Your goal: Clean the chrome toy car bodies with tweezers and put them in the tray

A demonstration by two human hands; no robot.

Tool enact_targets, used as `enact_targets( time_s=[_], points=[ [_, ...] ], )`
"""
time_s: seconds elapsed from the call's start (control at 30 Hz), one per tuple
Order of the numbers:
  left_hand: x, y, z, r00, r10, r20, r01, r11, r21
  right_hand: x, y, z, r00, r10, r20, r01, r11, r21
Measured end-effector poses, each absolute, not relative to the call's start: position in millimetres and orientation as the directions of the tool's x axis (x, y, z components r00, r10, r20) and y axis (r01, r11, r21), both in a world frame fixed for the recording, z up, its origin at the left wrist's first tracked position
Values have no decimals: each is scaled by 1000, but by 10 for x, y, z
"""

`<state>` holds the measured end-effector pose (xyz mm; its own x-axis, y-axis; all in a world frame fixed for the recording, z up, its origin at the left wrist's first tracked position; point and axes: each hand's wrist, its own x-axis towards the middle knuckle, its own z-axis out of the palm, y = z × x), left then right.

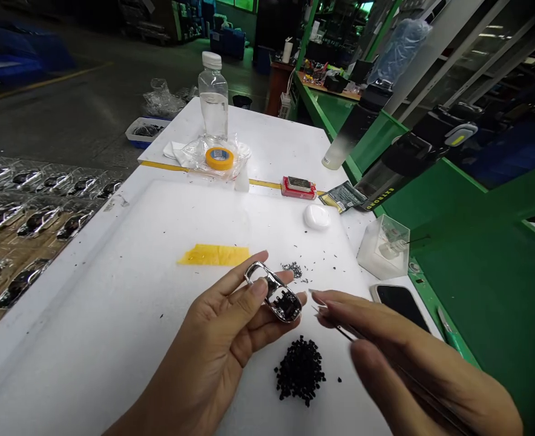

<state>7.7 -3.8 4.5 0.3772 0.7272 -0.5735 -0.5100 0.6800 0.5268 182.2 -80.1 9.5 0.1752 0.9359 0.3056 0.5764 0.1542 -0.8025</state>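
Observation:
My left hand (226, 327) is closed around a small chrome-rimmed part (286, 304), with the thumb on top and fingers underneath. The part has an open loop at its far end and a black section at its near end. Just to its right, my right hand (399, 345) grips thin metal tweezers (345, 333), their tips pointing toward the part but apart from it. Whether the tips hold anything is too small to tell. Below the hands lies a heap of tiny black pieces (300, 370). Small metal pins (293, 270) are scattered beyond the part.
A yellow tape strip (213, 255) is on the white mat. Farther back stand a bottle (213, 109), an orange tape roll (219, 158) and a red box (298, 188). Along the right are a white case (316, 217), a clear box (384, 247), a phone (401, 306) and a green-handled knife (456, 339).

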Motion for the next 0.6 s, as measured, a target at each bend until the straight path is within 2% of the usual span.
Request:
enact_targets(
  time_s=[0.17,0.27,0.37,0.5,0.6],
  points=[
    [62,-44,46,365,734,-572,-515,672,533,1666,-778,19,214,939,270,388,172,-905],
    [63,-34,43,370,737,-565,-518,669,534,1639,-802,-29,197,940,278,400,181,-898],
    [66,-25,41,388,741,-549,-528,666,526,1671,-809,-55,260,919,298,391,182,-902],
    [63,-22,46,404,749,-525,-543,658,521,1701,-798,-66,138,948,286,391,213,-895],
    [47,-26,56,421,747,-514,-534,662,526,1621,-821,-65,277,912,304,397,179,-900]
  ],
)
